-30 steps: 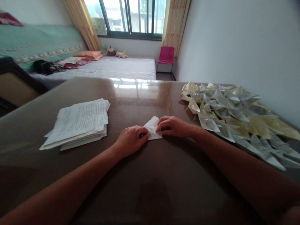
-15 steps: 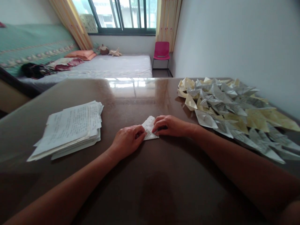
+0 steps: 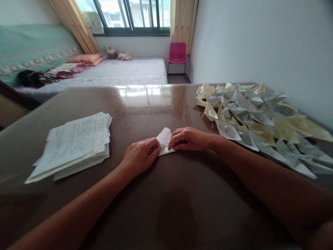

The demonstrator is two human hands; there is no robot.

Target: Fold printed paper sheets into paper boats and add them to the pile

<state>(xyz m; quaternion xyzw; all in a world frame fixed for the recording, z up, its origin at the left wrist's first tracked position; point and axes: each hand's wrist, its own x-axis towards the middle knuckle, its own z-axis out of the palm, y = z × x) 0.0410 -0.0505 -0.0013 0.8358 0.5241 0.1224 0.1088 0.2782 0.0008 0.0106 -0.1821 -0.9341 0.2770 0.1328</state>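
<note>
White folded paper (image 3: 164, 136) lies on the tabletop (image 3: 135, 208) between the left hand (image 3: 141, 152), pinching its left edge, and the right hand (image 3: 187, 138), whose fingertips touch its right side; gripping or not, I cannot tell. Its peak points forward.

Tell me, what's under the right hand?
White folded paper sticks out from beneath the right hand, with the brown table around them. The bit of paper that hand covers, and the paper's underside, can't be seen.
</note>
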